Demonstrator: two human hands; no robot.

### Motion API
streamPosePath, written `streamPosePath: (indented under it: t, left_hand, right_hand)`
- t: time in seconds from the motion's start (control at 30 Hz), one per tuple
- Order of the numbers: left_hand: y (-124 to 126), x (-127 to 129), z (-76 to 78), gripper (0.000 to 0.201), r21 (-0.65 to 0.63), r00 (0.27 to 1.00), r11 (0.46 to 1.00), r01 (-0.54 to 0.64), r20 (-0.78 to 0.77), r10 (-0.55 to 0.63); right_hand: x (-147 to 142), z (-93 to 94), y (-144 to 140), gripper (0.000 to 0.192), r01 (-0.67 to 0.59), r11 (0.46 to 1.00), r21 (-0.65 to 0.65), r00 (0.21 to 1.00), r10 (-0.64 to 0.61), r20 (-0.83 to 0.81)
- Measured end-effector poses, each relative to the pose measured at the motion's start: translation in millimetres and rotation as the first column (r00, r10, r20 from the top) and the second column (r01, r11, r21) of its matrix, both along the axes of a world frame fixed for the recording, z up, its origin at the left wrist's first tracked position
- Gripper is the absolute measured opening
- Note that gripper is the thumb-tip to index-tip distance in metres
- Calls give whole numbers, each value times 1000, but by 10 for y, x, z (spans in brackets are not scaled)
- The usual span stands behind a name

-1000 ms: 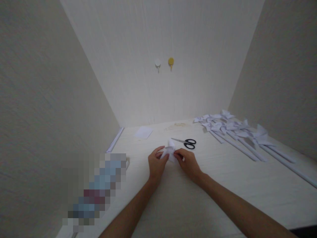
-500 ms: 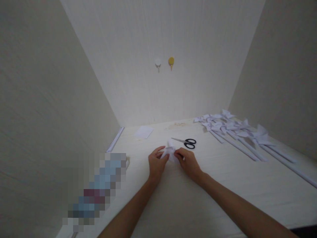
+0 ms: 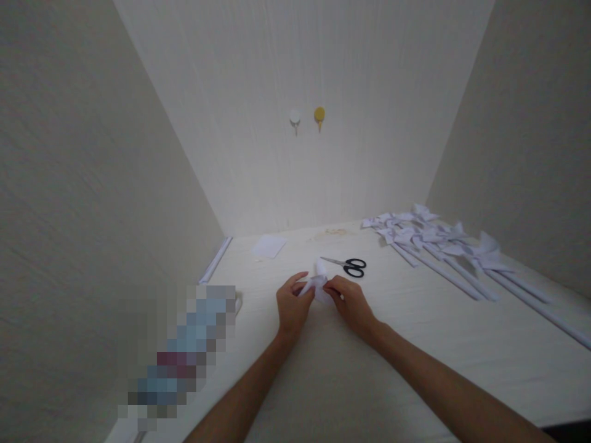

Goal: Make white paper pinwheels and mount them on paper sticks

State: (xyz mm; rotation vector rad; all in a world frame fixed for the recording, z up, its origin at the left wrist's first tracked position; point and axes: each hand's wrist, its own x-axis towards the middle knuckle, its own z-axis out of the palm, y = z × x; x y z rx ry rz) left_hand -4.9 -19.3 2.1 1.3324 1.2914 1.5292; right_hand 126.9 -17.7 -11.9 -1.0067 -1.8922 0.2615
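Nearby, scissors, pinwheels, both hands' grip pinching folded paper.

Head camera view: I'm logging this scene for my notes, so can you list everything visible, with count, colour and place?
folded paper piece: one, white, held between both hands at the table's middle
scissors: one pair, black handles, just beyond the hands
paper sheet: one, white, flat near the back wall, left of centre
pinwheels on paper sticks: a cluster, count unclear, white, far right of the table
paper strip: one, white, along the left wall's foot
wall hooks: two, one white and one yellow, side by side on the back wall
table: one, pale wood grain
left hand: one, pinching the paper's left side
right hand: one, pinching its right side
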Motion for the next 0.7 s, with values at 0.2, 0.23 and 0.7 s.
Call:
streamPosePath:
  t: [0.2,0.23,0.7]
  left_hand:
    - [-19,12,29,35,6,1000,1000,14,-1,-14]
    - [-21,13,31,35,6,1000,1000,13,-5,-13]
    - [-18,6,13,34,50,999,999,-15,-43,17]
  right_hand:
    - [2,-5,9,14,17,1000,-9,1000,-17,0]
    - [1,-2,8,14,24,1000,-15,1000,-24,1]
    - [-19,-30,-3,14,7,1000,13,1000,-7,6]
